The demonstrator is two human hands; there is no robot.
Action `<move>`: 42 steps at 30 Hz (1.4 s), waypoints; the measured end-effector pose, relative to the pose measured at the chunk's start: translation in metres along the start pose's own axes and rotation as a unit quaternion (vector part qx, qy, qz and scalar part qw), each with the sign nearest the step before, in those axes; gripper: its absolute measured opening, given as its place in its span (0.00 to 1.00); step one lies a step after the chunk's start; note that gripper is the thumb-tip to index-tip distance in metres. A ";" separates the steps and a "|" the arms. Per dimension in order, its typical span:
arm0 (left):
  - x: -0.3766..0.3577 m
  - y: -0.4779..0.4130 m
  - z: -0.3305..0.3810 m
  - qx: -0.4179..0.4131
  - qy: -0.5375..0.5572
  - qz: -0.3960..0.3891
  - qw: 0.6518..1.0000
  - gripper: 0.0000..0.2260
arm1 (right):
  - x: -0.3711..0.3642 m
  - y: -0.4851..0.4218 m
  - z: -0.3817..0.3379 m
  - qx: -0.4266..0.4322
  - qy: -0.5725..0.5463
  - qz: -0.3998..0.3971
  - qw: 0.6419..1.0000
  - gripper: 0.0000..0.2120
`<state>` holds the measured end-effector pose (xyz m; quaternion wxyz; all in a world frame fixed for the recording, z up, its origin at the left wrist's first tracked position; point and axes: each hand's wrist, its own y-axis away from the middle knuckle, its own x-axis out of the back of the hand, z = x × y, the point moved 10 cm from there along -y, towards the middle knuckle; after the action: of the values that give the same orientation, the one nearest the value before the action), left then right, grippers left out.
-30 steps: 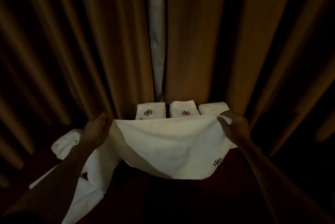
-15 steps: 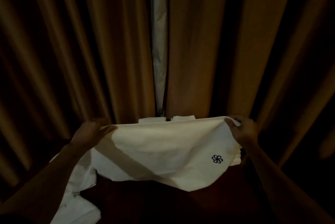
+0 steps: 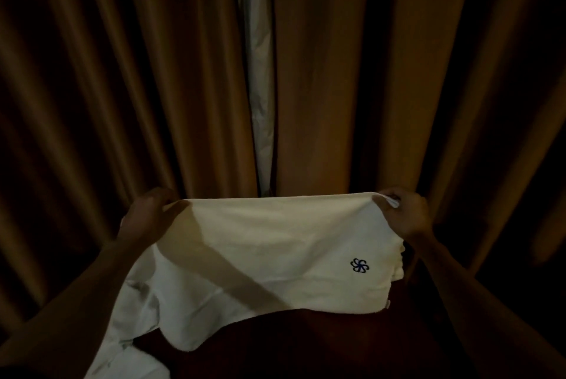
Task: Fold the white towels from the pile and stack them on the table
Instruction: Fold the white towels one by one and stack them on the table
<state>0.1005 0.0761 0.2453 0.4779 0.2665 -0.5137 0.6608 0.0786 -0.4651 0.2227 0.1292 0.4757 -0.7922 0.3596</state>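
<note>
We hold a white towel (image 3: pixel 269 240) stretched above the dark table (image 3: pixel 337 348). Our left hand (image 3: pixel 147 213) pinches its ten o'clock corner, and our right hand (image 3: pixel 404 213) pinches its two o'clock corner (dark logo (image 3: pixel 359 265) at four o'clock).

- We see the left hand (image 3: pixel 147 216) and the right hand (image 3: pixel 404 216) each gripping a top corner of a white towel (image 3: pixel 269 243), which is spread between them.
- Its dark emblem (image 3: pixel 359 265) faces us.
- Loose towels (image 3: pixel 134 311) lie toward the table's (image 3: pixel 306 348) left edge.
- Brown curtains (image 3: pixel 321 72) hang behind.
</note>
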 end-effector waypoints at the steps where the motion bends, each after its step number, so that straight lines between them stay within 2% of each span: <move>1: -0.004 0.003 0.001 -0.010 -0.008 -0.012 1.000 0.10 | -0.001 0.003 0.003 -0.002 0.013 -0.004 1.000 0.10; 4: -0.015 0.013 0.000 -0.039 -0.038 -0.046 0.997 0.10 | 0.000 0.006 0.014 -0.005 0.036 -0.002 0.999 0.10; 8: -0.027 0.019 0.000 -0.086 -0.058 -0.093 0.990 0.18 | 0.005 0.010 0.040 -0.057 0.023 0.027 0.998 0.12; 10: -0.034 0.025 0.002 -0.103 -0.063 -0.108 0.987 0.20 | 0.008 0.014 0.045 -0.054 0.030 0.038 0.997 0.13; 16: -0.063 0.066 0.007 -0.096 -0.036 -0.166 0.981 0.11 | -0.002 0.036 0.060 -0.051 0.055 0.025 0.997 0.10; 20: -0.095 0.101 -0.003 -0.063 -0.032 -0.162 0.984 0.08 | -0.024 0.066 0.085 -0.089 0.045 -0.055 0.994 0.06; 23: -0.127 0.138 -0.009 -0.040 -0.018 -0.195 0.980 0.10 | -0.044 0.100 0.122 -0.129 0.050 -0.134 0.981 0.08; 27: -0.172 0.189 -0.015 -0.042 -0.003 -0.262 0.964 0.20 | -0.073 0.154 0.150 -0.081 0.100 -0.273 0.953 0.04; 30: -0.205 0.221 -0.026 -0.039 -0.008 -0.296 0.954 0.24 | -0.094 0.193 0.174 -0.095 0.098 -0.341 0.930 0.08; 33: -0.230 0.250 -0.025 -0.013 -0.004 -0.348 0.937 0.23 | -0.115 0.227 0.193 -0.095 0.108 -0.398 0.906 0.16; 35: -0.245 0.273 -0.021 0.013 0.001 -0.403 0.915 0.23 | -0.126 0.248 0.199 -0.096 0.097 -0.430 0.892 0.12; 37: -0.259 0.292 -0.023 0.048 -0.009 -0.453 0.890 0.19 | -0.137 0.269 0.208 -0.136 0.083 -0.485 0.860 0.08; 39: -0.265 0.297 -0.023 0.105 0.050 -0.427 0.897 0.15 | -0.147 0.284 0.215 -0.164 0.087 -0.526 0.830 0.18; 40: -0.266 0.298 -0.020 0.088 0.046 -0.412 0.906 0.19 | -0.151 0.286 0.216 -0.184 0.068 -0.519 0.832 0.26; 41: -0.271 0.305 -0.028 0.117 0.003 -0.434 0.893 0.22 | -0.152 0.283 0.217 -0.209 0.041 -0.485 0.848 0.32; 42: -0.270 0.307 -0.034 0.146 -0.039 -0.440 0.885 0.23 | -0.152 0.279 0.219 -0.241 0.009 -0.439 0.865 0.33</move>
<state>-0.0642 0.0066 -0.1240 0.6549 0.5579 -0.2591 0.4390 -0.0494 -0.4357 -0.1398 0.3917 0.7252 -0.5622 0.0677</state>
